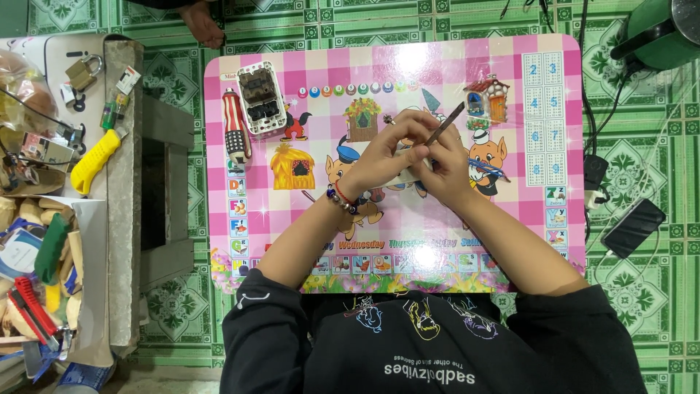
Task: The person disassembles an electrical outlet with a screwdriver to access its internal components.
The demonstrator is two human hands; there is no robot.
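a white switch block [260, 98] with dark rockers lies near the far left corner of the pink checkered tabletop [547, 58], with a red-and-white striped tool [235, 125] just beside it toward the left edge. off the tabletop's right edge a dark phone [633, 227] rests on the green patterned floor [642, 292] among black cables. left of the tabletop, a grey ledge [124, 182] carries a yellow-handled knife [95, 160], a brass padlock [83, 71] and red cutters [33, 310].
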